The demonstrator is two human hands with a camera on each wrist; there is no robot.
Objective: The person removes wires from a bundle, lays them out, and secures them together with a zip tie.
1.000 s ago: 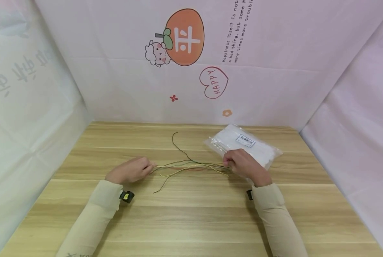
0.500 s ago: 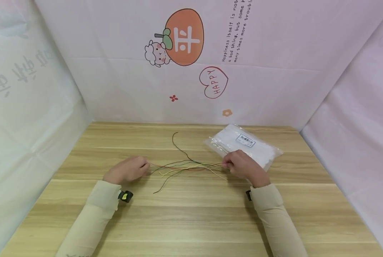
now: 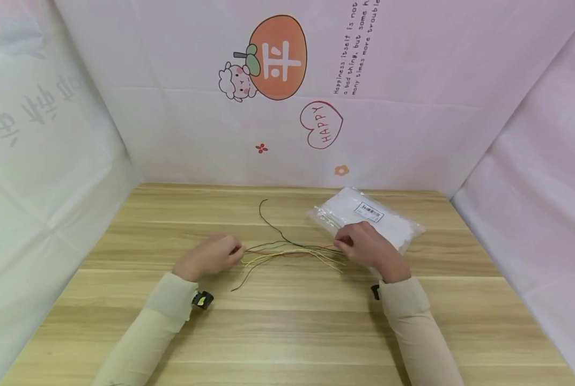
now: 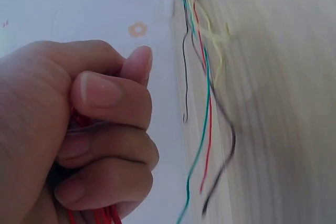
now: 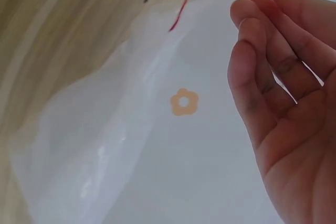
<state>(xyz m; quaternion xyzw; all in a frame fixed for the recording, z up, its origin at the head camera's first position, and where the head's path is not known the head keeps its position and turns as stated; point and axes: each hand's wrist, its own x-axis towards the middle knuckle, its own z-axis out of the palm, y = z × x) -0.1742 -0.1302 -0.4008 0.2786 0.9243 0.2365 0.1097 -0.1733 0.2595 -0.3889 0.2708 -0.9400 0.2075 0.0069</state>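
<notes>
Thin wires in black, green, red and yellow lie loosely bunched across the middle of the table; a black wire curves off toward the back. My left hand is at the left ends of the bunch. In the left wrist view its fingers are curled round several red wires, mostly hidden in the palm, while a loose green wire and a black wire pass beside it. At the right ends hovers my right hand, fingers loosely bent. The right wrist view shows nothing in it.
A clear plastic bag with white contents and a barcode label lies at the back right, partly behind the right hand. White printed cloth walls in the wooden table at the back and both sides.
My left hand first drew back slightly left, then came right toward the bunch. A red wire stretched between the hands half a second ago no longer is. My right hand stays almost in place.
</notes>
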